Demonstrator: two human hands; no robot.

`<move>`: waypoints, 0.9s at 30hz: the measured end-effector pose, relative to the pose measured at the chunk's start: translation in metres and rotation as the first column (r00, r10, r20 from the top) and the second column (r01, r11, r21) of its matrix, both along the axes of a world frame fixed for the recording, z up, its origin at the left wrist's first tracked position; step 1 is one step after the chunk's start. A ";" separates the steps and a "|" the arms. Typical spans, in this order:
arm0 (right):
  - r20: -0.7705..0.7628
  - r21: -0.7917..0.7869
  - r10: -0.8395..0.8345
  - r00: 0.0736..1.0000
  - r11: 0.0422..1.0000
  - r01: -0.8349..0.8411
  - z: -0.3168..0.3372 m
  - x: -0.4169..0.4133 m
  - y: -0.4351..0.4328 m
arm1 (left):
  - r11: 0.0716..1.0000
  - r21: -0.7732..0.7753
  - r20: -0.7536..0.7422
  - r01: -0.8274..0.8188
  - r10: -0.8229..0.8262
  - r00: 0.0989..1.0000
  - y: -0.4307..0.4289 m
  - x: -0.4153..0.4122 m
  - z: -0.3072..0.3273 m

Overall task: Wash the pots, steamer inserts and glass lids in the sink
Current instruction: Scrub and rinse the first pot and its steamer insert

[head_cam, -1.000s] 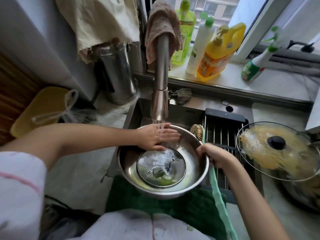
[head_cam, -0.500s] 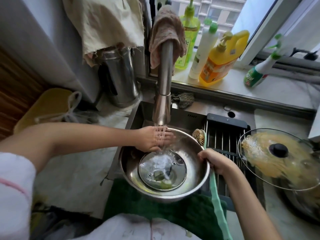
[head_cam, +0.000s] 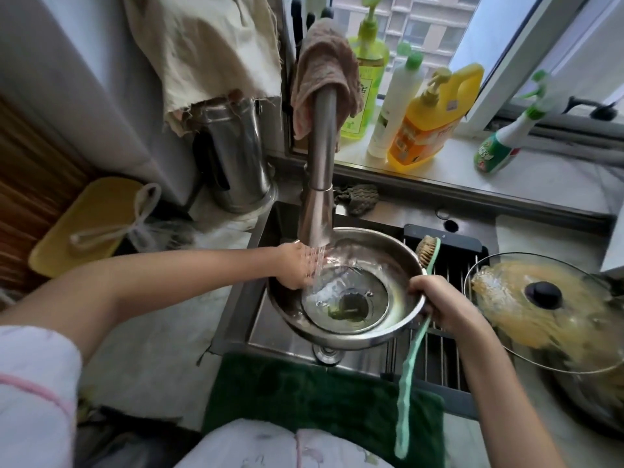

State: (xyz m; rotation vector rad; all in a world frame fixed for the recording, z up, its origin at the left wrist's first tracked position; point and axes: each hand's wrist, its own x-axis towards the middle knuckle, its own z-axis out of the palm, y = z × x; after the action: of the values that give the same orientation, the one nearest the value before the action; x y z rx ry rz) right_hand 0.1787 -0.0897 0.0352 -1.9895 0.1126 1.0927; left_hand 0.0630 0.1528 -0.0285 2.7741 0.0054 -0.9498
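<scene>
The sink (head_cam: 270, 319) is filled by a steel pot (head_cam: 401, 265), held over the basin with a small glass lid (head_cam: 344, 298) lying flat in its bottom. A second, food-smeared glass lid (head_cam: 540, 319) is left on the counter to the right. Since a second ago the left hand (head_cam: 297, 268) has been lowered from the stream to the lid's edge; its fingers cannot be made out. The rim and a green brush (head_cam: 413, 363) are gripped by the right hand (head_cam: 439, 302). Rubbing seems begun
</scene>
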 end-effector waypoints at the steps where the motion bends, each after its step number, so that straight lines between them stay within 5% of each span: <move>1: 0.029 -0.019 -0.015 0.999 1.000 0.016 0.001 0.002 0.000 | 0.998 -0.039 -0.111 -0.059 0.054 0.992 -0.007 -0.003 0.008; 3: 0.088 -0.083 -0.005 0.996 0.997 0.013 0.002 0.008 0.002 | 0.928 -0.196 -0.244 -0.317 0.267 0.932 -0.022 -0.013 0.014; 6: 0.111 -0.120 0.002 0.994 0.993 0.011 -0.004 0.022 0.004 | 0.839 -0.473 -0.170 -0.268 0.211 0.963 -0.054 -0.029 0.036; 9: 0.069 -0.129 0.009 0.998 0.992 0.000 -0.015 0.032 0.002 | 0.881 -0.458 0.246 -0.115 0.250 0.937 -0.084 -0.042 0.028; 11: 0.023 -0.068 -0.018 1.000 0.997 0.019 -0.019 0.036 0.000 | 0.907 -0.415 0.577 -0.066 0.319 0.752 -0.097 -0.046 0.012; 13: -0.095 0.051 -0.043 0.995 0.998 0.048 -0.017 0.038 -0.004 | 0.887 -0.461 0.677 -0.019 0.365 0.640 -0.096 -0.045 0.006; 15: -0.177 0.121 0.015 0.984 0.993 0.006 -0.008 0.037 -0.011 | 0.809 -0.579 0.587 -0.099 0.498 0.638 -0.084 -0.034 0.010; 18: -0.150 0.154 0.030 0.988 0.988 -0.007 -0.004 0.030 -0.012 | 0.560 -0.762 0.335 -0.326 0.771 0.542 -0.063 -0.015 0.009; 21: 0.131 0.091 0.041 0.991 0.994 -0.054 -0.012 0.007 0.009 | 0.337 -0.821 0.143 -0.460 0.902 0.406 -0.059 -0.007 0.001; 24: 0.571 -0.024 0.209 0.794 0.971 -0.238 -0.026 -0.029 0.028 | 0.240 -0.803 0.096 -0.546 0.956 0.278 -0.064 -0.005 -0.001; 27: 0.832 -0.229 0.443 0.334 0.822 -0.521 -0.038 -0.070 0.038 | 0.154 -0.807 0.072 -0.570 0.984 0.163 -0.056 -0.014 -0.007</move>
State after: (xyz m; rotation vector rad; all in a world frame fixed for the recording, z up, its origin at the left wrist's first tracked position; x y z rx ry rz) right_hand 0.1083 -0.0513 -0.0032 -2.3219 -1.1427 0.2382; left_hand 0.0488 0.0967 -0.0350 1.6887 0.9270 0.3191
